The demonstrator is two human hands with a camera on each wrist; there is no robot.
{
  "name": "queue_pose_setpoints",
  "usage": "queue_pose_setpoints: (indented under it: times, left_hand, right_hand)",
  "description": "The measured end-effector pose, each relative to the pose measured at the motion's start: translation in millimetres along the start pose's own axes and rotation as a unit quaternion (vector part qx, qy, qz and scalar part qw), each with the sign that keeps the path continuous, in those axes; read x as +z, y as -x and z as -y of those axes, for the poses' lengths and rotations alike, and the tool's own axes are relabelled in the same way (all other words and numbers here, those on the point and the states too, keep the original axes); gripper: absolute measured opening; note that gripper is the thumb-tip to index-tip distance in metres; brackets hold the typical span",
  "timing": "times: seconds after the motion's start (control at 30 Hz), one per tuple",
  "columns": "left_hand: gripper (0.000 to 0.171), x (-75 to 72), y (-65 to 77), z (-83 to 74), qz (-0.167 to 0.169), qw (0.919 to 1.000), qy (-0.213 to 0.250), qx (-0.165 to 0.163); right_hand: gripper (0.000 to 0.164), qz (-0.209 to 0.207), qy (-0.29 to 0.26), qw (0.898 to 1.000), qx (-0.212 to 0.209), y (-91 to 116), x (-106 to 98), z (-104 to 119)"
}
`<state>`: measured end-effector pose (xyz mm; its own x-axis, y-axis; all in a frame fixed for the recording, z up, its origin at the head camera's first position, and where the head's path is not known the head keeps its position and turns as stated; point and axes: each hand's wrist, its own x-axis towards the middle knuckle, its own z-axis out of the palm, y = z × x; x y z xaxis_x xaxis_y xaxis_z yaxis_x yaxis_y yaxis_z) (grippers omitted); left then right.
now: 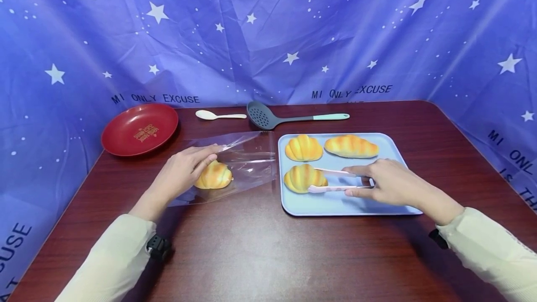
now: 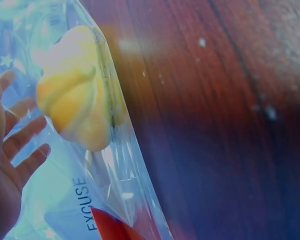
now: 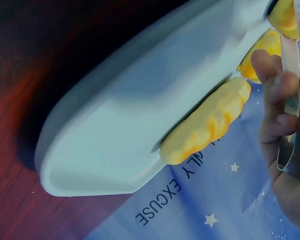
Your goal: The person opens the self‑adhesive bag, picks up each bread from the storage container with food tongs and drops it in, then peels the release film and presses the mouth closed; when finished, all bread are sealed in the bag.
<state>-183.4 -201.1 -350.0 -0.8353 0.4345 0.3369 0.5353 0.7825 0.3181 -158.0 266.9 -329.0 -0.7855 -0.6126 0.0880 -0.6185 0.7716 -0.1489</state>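
My left hand (image 1: 186,167) is over a clear plastic bag (image 1: 253,169), its thumb and index finger pinching the raised upper film. The other fingers are spread in the left wrist view. Inside the bag lies a golden bread roll (image 1: 214,175), partly hidden by the hand. My right hand (image 1: 388,181) holds pale tongs (image 1: 333,188) with a metal bend, arms apart. Their tips reach either side of the front croissant-shaped roll (image 1: 303,178) on the light blue tray (image 1: 335,206). Behind it are another roll (image 1: 304,148) and a longer bread (image 1: 351,147).
A red plate (image 1: 126,127) stands at the back left. Along the back edge of the brown table (image 1: 251,255) lie a white spoon (image 1: 216,115) and a dark skimmer (image 1: 268,118) with a mint handle end. Blue starry cloth (image 1: 268,36) hangs behind the table.
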Motion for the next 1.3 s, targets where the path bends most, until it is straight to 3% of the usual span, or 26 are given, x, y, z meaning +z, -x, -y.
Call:
queue_pose_setpoints:
  times: [0.27,0.47,0.83,1.3]
  left_hand:
    - [0.038,-0.7,-0.8,-0.4,0.006,0.9999,0.004,-0.013]
    - [0.038,-0.9,-1.1,0.4,0.002,1.0000,0.004,-0.003]
    - [0.040,0.6,-3.1,1.3,-0.002,0.9999,0.014,0.003]
    - [0.040,2.9,-6.1,2.3,-0.009,0.9992,0.028,0.027]
  right_hand:
    - [0.047,-0.032,-0.023,0.999,-0.004,-6,-12,-1]
    - [0.046,-0.049,-0.005,0.998,-0.026,-26,-21,8]
    - [0.053,-0.025,0.010,0.999,-0.029,-72,-30,31]
    - [0.054,-0.006,0.054,0.998,-0.042,-119,-17,59]
